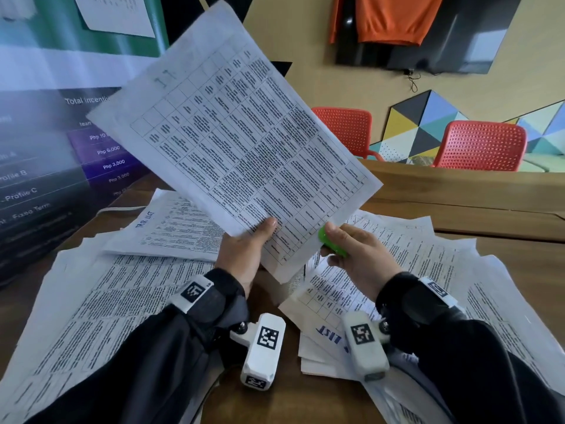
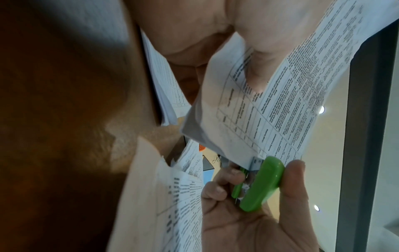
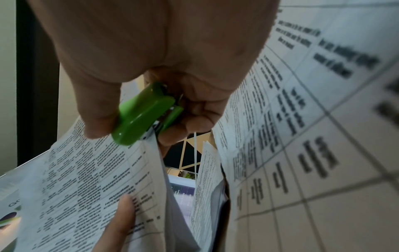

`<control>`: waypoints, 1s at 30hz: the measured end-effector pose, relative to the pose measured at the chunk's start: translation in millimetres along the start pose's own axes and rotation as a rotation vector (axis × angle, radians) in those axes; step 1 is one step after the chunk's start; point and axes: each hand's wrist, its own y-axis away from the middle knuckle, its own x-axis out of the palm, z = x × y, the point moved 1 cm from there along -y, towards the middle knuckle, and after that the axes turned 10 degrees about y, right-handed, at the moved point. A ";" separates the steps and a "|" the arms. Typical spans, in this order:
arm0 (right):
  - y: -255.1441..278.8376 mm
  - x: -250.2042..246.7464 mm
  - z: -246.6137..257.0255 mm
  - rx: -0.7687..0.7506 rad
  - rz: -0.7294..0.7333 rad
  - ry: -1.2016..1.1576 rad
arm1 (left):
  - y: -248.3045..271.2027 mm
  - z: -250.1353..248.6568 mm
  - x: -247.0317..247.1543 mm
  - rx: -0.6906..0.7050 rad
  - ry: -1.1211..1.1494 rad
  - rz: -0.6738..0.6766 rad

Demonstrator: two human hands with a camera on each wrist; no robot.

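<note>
My left hand (image 1: 244, 249) holds up a thin set of printed sheets with a table on them (image 1: 238, 142), thumb on top near the lower edge. In the left wrist view the same thumb presses on the sheets (image 2: 280, 109). My right hand (image 1: 354, 255) grips a small green stapler (image 1: 331, 241) whose mouth sits over the lower corner of the sheets. The left wrist view shows the stapler (image 2: 261, 184) with the corner inside its metal mouth. The right wrist view shows the stapler (image 3: 142, 114) squeezed between thumb and curled fingers, over the sheets (image 3: 90, 173).
Several loose printed pages (image 1: 101, 301) cover the wooden table (image 1: 458, 203), left and right of my arms. A dark poster board (image 1: 46, 179) leans at the left. Two orange chairs (image 1: 480, 145) stand behind the table. An orange garment (image 1: 391, 16) hangs on the wall.
</note>
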 end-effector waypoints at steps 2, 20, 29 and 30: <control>-0.3 0.4 -0.1 -0.009 -0.019 0.011 | 1.9 -0.3 0.9 -0.009 0.005 0.002; -4.3 -14.8 7.5 0.199 -0.170 -0.127 | -25.9 -2.5 -20.0 -0.211 0.229 -0.212; -2.1 -42.1 20.0 0.151 -0.171 0.178 | -36.5 -9.8 -32.7 -0.423 0.161 -0.058; -1.2 -45.4 20.2 0.149 -0.160 0.255 | -33.6 -14.5 -31.4 -0.476 0.103 0.010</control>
